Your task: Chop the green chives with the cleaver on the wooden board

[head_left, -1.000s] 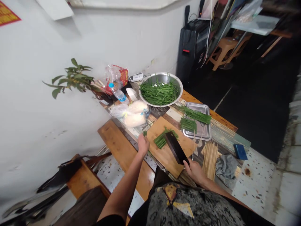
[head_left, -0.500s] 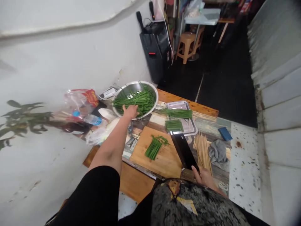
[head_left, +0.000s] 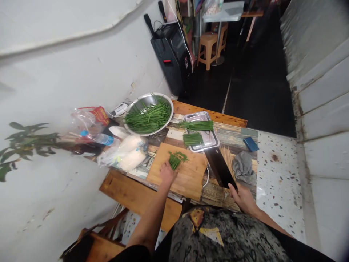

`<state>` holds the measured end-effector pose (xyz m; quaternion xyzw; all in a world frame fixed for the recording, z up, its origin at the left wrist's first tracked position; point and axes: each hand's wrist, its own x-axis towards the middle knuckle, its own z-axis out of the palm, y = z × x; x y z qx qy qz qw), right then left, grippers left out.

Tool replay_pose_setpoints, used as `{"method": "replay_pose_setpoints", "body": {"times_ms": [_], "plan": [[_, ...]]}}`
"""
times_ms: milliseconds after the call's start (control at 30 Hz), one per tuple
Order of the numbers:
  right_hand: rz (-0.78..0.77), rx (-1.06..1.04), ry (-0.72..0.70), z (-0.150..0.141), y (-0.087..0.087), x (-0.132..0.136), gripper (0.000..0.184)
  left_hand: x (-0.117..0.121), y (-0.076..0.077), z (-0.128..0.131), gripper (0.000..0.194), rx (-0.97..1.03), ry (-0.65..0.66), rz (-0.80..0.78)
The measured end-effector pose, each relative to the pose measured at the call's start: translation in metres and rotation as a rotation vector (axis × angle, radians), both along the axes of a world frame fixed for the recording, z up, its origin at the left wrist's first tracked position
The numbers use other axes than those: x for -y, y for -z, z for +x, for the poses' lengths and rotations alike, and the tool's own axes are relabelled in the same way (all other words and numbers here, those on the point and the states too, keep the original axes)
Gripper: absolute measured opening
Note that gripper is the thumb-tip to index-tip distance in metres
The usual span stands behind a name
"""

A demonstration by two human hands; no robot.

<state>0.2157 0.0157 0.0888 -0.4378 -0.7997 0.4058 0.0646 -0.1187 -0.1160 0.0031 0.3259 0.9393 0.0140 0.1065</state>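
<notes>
My left hand (head_left: 167, 173) rests on the wooden cutting board (head_left: 188, 178), its fingers closed on the near end of a small bundle of green chives (head_left: 175, 160). My right hand (head_left: 242, 196) grips the handle of a dark cleaver (head_left: 219, 168), whose blade lies off the board's right edge, over the bamboo skewers (head_left: 227, 157). A steel bowl (head_left: 141, 100) full of long chives stands at the back. A metal tray (head_left: 196, 116) beside it holds two trimmed chive bundles (head_left: 193, 138).
White radishes in a plastic bag (head_left: 128, 154), a water bottle (head_left: 101, 138) and a snack bag sit left of the board. A grey cloth (head_left: 242, 165) and a blue block (head_left: 251, 144) lie to the right. A black speaker (head_left: 171, 60) and stools stand behind the table.
My left hand drew back from the steel bowl to the chive bundle on the board. The cleaver stayed to the right of the board. The view shifted slightly.
</notes>
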Motion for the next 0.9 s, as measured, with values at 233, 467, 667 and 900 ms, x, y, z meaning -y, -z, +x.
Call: {"method": "replay_pose_setpoints", "body": {"times_ms": [233,467,667,900], "plan": [[-0.003,-0.024,0.053,0.037,0.002,-0.001,0.041,0.005,-0.014,0.007,0.050,0.077,-0.049,0.186],[-0.001,-0.060,0.159,0.067,0.005,-0.014,0.038,-0.059,-0.086,-0.005,0.057,-0.008,0.352,0.277],[-0.026,-0.073,0.282,0.082,0.013,-0.013,0.039,-0.178,-0.088,-0.023,0.062,-0.085,0.534,0.000],[-0.008,-0.049,0.367,0.089,0.010,-0.009,0.044,-0.226,-0.063,-0.026,0.063,0.005,0.531,-0.291]]}}
